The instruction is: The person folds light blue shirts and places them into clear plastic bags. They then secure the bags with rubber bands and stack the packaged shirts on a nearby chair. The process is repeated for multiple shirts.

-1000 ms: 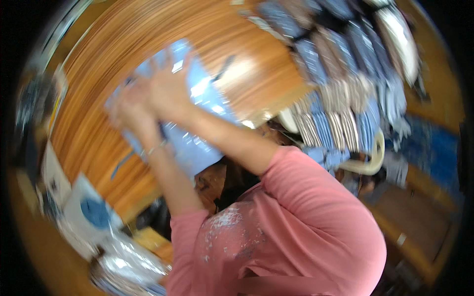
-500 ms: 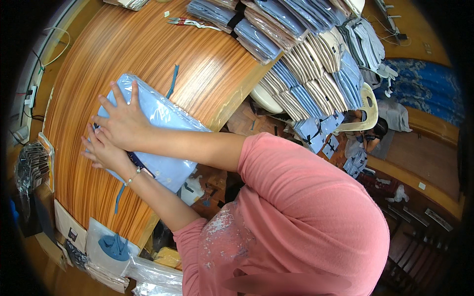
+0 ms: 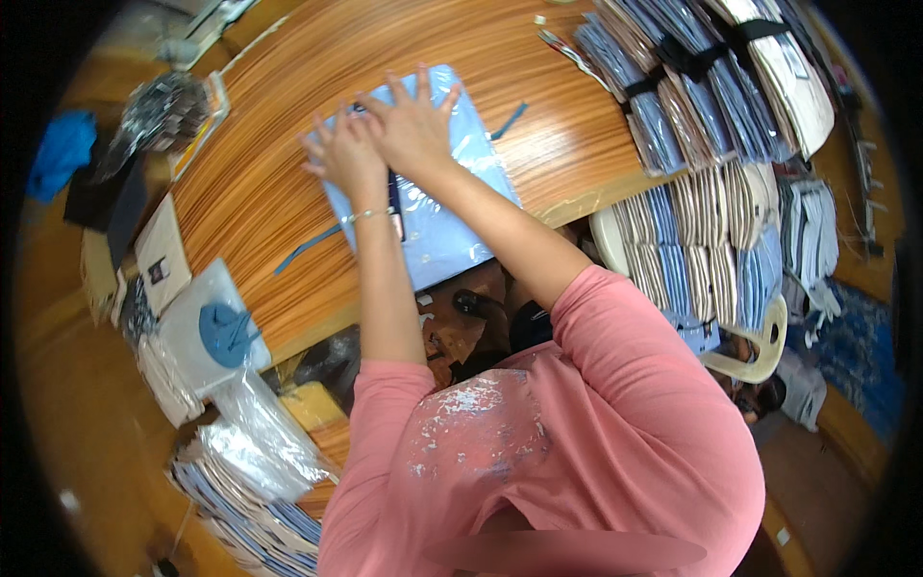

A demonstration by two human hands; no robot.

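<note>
A folded light-blue shirt in clear plastic wrap lies on the wooden table near its front edge; whether it tops a stack of several cannot be told. My right hand presses flat on its far part, fingers spread. Beside it and partly under it, my left hand also rests flat on the wrap, fingers apart and a bracelet on the wrist. A teal ribbon passes beneath the pack, its two loose ends showing on either side. A dark strip shows on the shirt next to my left wrist.
Wrapped shirts tied with black bands stand at the right, near red-handled pliers. Beyond the table edge are more folded shirts above a cream plastic chair. Teal ribbon lies on a clear plastic sheet at left.
My view has turned, so the table and pack appear farther right and higher. Both hands stay flat on the wrapped shirt, the right one overlapping the left.
</note>
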